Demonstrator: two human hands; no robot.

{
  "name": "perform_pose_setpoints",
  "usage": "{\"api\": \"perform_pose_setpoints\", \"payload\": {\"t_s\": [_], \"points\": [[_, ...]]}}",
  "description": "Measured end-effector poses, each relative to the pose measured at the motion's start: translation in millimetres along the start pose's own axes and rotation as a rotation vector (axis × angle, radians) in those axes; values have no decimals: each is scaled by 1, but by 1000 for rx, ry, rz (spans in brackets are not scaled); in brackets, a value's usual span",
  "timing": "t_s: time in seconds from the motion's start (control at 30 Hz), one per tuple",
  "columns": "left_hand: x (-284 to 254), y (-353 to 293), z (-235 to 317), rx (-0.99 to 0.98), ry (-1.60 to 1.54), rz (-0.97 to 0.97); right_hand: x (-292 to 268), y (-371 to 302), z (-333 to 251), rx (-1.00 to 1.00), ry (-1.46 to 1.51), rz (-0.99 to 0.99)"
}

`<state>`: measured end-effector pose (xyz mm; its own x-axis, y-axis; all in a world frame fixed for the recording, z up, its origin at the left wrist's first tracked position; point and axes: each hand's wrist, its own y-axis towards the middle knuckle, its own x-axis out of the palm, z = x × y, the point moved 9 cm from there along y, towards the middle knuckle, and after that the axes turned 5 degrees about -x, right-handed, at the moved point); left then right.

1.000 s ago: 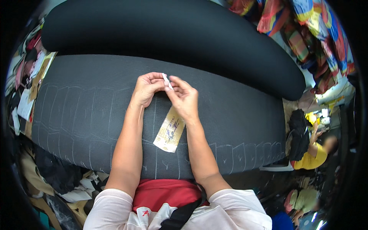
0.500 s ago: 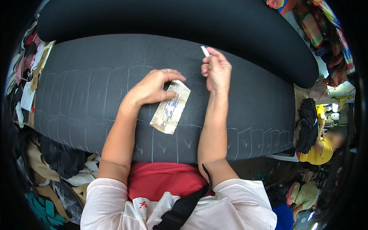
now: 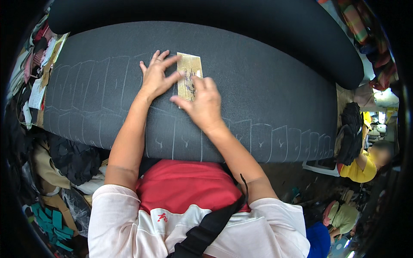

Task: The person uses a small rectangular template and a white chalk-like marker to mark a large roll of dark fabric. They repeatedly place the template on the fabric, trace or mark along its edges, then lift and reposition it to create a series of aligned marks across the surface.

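A worn tan cardboard template (image 3: pixel 183 88), with dark handwriting on it, lies upright on dark grey fabric (image 3: pixel 266 81) marked with rows of chalk outlines. Fingers spread, my left hand (image 3: pixel 159 77) rests at the template's left edge, its thumb and index finger reaching onto it. Over the lower right part is my right hand (image 3: pixel 205 101), thumb stretched across to the left and index finger bent on the card. A small white piece of chalk (image 3: pixel 198 73) shows by its fingertips, mostly hidden. My right hand covers the card's lower right corner.
A thick roll of black fabric (image 3: pixel 206 19) lies along the far side. Cloth scraps (image 3: pixel 71 163) are heaped at the left. Dark folded cloth (image 3: pixel 350 129) hangs at the right end, near a person in yellow (image 3: pixel 361 167); another person (image 3: pixel 344 217) is lower right.
The template has moved farther away and turned nearly upright. My right hand has come from the upper right down and left onto it. My left hand has shifted left with fingers spread.
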<state>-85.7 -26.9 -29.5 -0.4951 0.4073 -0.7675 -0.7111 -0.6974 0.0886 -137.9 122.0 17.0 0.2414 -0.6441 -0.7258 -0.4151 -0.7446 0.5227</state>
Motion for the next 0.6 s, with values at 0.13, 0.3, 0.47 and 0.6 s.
{"api": "perform_pose_setpoints", "payload": {"t_s": [0.13, 0.3, 0.47, 0.6], "points": [[-19, 9, -26, -30, -536, 138, 5, 1, -18, 21, -99, -33], [-18, 12, -45, -179, -698, 28, -28, 5, 20, 281, 270, 155], [-12, 0, 3, 128, -147, -52, -3, -17, 45, 585, 891, 237], [-2, -6, 16, 193, -31, -72, 4, -34, 41, 506, 1081, 304]]}}
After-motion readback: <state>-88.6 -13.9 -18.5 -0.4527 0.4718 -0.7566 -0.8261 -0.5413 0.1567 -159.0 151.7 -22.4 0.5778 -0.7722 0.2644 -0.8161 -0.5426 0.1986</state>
